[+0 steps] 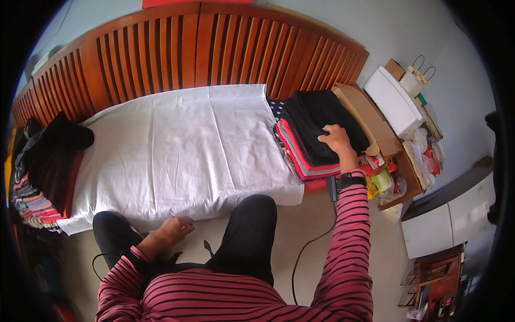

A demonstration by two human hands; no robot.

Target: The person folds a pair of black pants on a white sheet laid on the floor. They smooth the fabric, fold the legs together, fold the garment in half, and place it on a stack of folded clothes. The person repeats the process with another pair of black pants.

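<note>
My right hand (337, 139) rests palm-down on a black folded garment (316, 121) on top of a stack of folded clothes (300, 155) with red, grey and pink layers, at the right end of the bed. Its fingers curl over the black cloth. My left hand (174, 228) lies near my left knee at the front edge of a white sheet (182, 150) spread flat, holding nothing, fingers loosely bent.
A wooden slatted headboard (204, 48) runs behind the bed. A heap of dark and striped clothes (43, 166) sits at the left end. A cardboard box (365, 115), white box (394, 99) and cluttered items stand at right. A black cable (308, 247) trails on the floor.
</note>
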